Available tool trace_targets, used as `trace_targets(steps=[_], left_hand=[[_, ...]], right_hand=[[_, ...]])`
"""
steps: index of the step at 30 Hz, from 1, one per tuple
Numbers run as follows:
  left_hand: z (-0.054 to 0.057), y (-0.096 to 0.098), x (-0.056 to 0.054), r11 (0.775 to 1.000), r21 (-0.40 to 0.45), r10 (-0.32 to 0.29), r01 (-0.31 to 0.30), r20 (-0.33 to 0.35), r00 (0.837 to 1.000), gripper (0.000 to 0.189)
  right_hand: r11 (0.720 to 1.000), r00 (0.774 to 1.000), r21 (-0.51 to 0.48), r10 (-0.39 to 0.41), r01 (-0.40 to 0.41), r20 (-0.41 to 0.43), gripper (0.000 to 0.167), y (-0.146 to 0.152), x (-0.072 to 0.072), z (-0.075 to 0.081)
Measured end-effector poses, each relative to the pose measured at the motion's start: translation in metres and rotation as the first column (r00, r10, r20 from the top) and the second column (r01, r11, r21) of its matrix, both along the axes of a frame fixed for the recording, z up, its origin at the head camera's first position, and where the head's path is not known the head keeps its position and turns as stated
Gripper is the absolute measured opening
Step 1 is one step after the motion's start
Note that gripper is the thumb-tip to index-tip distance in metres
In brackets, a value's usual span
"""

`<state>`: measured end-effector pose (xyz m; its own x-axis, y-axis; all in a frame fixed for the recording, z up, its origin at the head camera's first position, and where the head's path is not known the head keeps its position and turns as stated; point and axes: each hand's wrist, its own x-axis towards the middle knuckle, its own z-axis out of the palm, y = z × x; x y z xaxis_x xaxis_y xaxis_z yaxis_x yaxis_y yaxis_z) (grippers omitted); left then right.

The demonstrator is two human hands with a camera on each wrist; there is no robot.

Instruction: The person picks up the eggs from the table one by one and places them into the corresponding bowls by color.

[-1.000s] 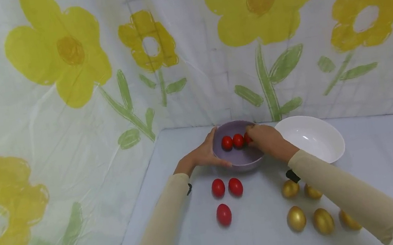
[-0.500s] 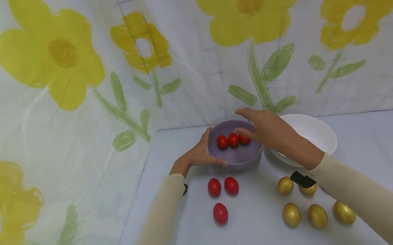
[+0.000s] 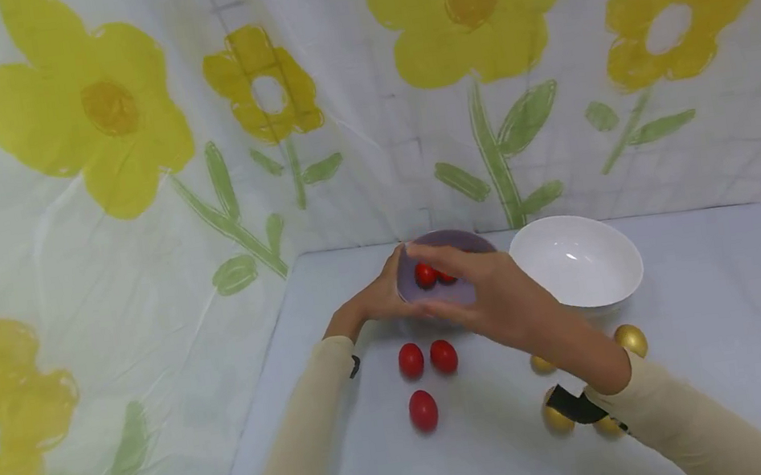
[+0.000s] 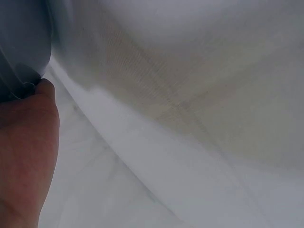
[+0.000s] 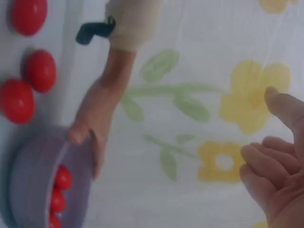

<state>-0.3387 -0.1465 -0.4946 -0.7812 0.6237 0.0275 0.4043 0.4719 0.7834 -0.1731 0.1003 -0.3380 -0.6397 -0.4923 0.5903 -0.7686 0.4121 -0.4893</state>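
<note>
While the left hand [image 3: 380,300] grips the near-left side of the purple bowl [image 3: 457,238] near the middle of the frame, the right hand [image 3: 498,294] is spread, thumb well apart from the fingers, and covers part of that bowl from the head view. From the right wrist the same hand shows at the right edge, apart from the bowl, which sits at lower left. Three small red balls [image 5: 57,201] lie inside it in a row; the head view shows two of them. Below the bowl, three red eggs [image 3: 423,411] lie on the table [image 3: 374,449], two side by side and one lower. Just right of centre stands the white bowl [image 3: 577,262]. Below it lie gold eggs [image 3: 631,340], some partly hidden by the right arm and its black strap [image 3: 575,405]. Behind everything hangs a flowered cloth [image 3: 370,166].
</note>
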Motion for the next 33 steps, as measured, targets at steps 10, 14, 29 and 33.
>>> trace_targets(steps=[10, 14, 29, 33], left_hand=[[0.002, 0.001, 0.0, 1.0, -0.026, 0.012, -0.013, -0.045, 0.999, 0.132], [0.003, 0.003, 0.001, 0.998, -0.053, 0.037, -0.036, 0.003, 0.999, 0.14], [0.0, -0.001, 0.006, 0.994, -0.075, 0.089, -0.084, 0.072, 0.993, 0.145], [0.002, 0.0, 0.006, 0.994, -0.075, 0.087, -0.083, 0.056, 0.995, 0.144]], right_hand=[[0.985, 0.945, 0.076, 0.125, -0.155, 0.303, 0.065, -0.02, 0.021, -0.066], [0.968, 0.89, 0.2, 0.047, -0.154, 0.453, 0.066, -0.025, 0.026, -0.098], [0.903, 0.894, 0.402, -0.048, -0.153, 0.446, 0.065, -0.047, 0.036, -0.158], [0.903, 0.895, 0.407, -0.064, -0.137, 0.442, 0.061, -0.048, 0.04, -0.157]])
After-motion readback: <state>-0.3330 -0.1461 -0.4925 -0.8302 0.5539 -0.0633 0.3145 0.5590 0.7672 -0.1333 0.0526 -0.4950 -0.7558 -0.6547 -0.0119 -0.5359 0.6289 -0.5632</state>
